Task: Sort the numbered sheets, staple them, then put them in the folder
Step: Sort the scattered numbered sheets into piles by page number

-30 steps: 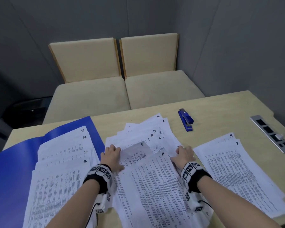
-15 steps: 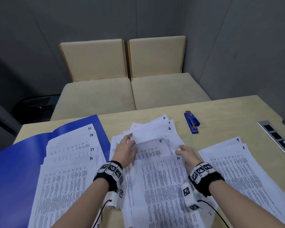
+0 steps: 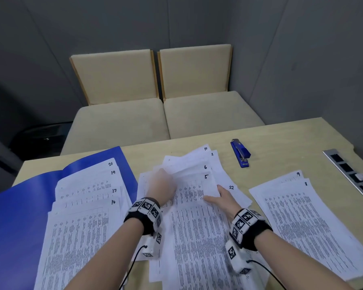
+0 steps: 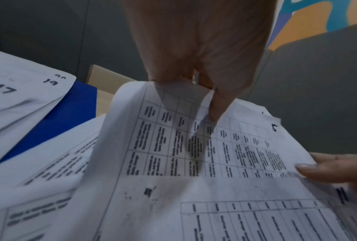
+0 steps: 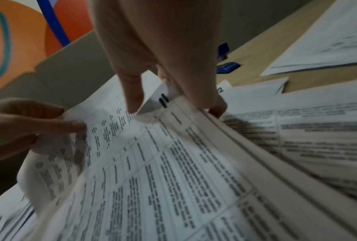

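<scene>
Paper lies in three spreads on the table (image 3: 281,141). We read 20, 19, 17, 16 on the left pile (image 3: 82,216) over one open blue folder (image 3: 19,206); 10, 2, 6, 22 in the middle; 9, 8 at right. Our left hand (image 3: 161,185) pinches sheet 5 (image 3: 197,185); our right hand (image 3: 222,199) grips its edge. One blue stapler (image 3: 240,152) lies beyond.

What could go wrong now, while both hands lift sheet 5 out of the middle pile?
The left hand pinches sheet 5 at its curled top edge; a quick pull might crease or tear it. The right hand also holds sheet 11, so the loose middle pile could slide and mix with the right pile.
</scene>
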A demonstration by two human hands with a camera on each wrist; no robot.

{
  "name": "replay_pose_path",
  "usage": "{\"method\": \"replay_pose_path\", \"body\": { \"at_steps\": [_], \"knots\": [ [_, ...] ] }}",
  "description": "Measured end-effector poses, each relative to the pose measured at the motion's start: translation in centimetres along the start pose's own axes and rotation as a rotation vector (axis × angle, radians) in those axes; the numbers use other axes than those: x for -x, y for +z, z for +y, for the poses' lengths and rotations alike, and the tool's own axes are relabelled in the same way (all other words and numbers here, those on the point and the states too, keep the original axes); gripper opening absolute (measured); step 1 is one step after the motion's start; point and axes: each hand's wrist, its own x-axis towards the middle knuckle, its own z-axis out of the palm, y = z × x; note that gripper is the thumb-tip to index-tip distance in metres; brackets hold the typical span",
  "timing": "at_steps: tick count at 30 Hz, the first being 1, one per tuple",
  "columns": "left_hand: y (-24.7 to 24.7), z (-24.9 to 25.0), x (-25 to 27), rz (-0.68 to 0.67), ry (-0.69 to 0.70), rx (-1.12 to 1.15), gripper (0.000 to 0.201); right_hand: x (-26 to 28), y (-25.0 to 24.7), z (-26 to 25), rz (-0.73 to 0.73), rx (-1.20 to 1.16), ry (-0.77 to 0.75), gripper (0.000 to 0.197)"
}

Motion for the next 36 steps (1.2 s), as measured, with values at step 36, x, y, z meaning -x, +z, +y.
{"method": "replay_pose_path", "body": {
  "at_steps": [36],
  "knots": [
    [2.0,0.8,-0.3,-0.348,-0.371,-0.571,0.085,10.0,-28.4,4.3,0.312,0.03,0.234,0.051]
  ]
}}
